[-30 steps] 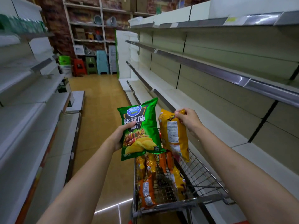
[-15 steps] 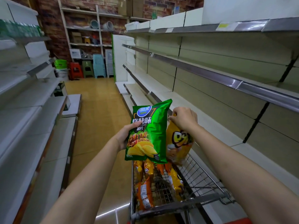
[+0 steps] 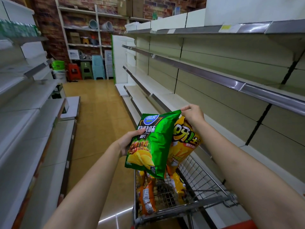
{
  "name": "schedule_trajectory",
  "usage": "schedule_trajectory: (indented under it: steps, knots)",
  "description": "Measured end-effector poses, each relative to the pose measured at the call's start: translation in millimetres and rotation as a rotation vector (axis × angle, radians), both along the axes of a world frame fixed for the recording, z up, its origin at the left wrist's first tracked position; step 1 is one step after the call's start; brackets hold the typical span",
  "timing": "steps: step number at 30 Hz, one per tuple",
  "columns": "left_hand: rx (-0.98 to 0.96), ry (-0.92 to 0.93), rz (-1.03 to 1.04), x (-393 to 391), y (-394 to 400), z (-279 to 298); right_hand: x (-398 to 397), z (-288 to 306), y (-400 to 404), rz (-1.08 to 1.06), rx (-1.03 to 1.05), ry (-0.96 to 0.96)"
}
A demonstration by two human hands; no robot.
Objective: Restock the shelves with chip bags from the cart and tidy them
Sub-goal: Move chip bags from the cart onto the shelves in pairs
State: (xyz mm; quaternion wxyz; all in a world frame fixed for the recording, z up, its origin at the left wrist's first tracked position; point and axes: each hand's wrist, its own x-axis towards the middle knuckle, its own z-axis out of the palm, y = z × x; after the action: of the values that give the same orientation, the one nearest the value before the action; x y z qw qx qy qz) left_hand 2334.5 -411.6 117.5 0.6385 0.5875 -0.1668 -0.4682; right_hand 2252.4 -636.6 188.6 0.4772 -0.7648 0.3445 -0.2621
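Green chip bag (image 3: 152, 142) gripped by left hand (image 3: 127, 142) at its left edge, above wire cart (image 3: 194, 184). Yellow chip bag (image 3: 183, 142) just behind, touching; its top pinched in right hand (image 3: 194, 115). More orange bags (image 3: 146, 195) down in cart, beside bare shelves (image 3: 214, 76) on right.

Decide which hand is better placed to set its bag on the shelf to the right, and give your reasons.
Probably the right hand. It pinches the top of the yellow bag right beside the bare shelf. The left hand, holding the green bag, would have to reach across the cart.
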Motion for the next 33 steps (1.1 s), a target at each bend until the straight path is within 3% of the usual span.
schedule_trajectory:
  steps: [7, 16, 23, 27, 33]
  knots:
    - [-0.200, 0.121, 0.085, 0.8, -6.2, 2.6, 4.3, 0.4, 0.4, 0.051, 0.187, -0.153]
    - [-0.181, 0.133, 0.117, -7.6, -22.2, -4.6, -17.7, 6.2, 3.9, 0.125, 0.051, -0.137]
    - [-0.297, 0.121, 0.158, -21.0, -48.1, -7.9, -63.0, -9.7, -21.7, -0.062, -0.061, -0.069]
    - [-0.303, 0.103, 0.132, -38.6, -71.2, 3.1, -93.8, -31.0, -30.0, -0.015, 0.171, -0.048]
    - [-0.321, 0.075, 0.055, -93.8, -108.7, 16.4, -157.7, -43.1, -42.2, -0.022, 0.524, -0.283]
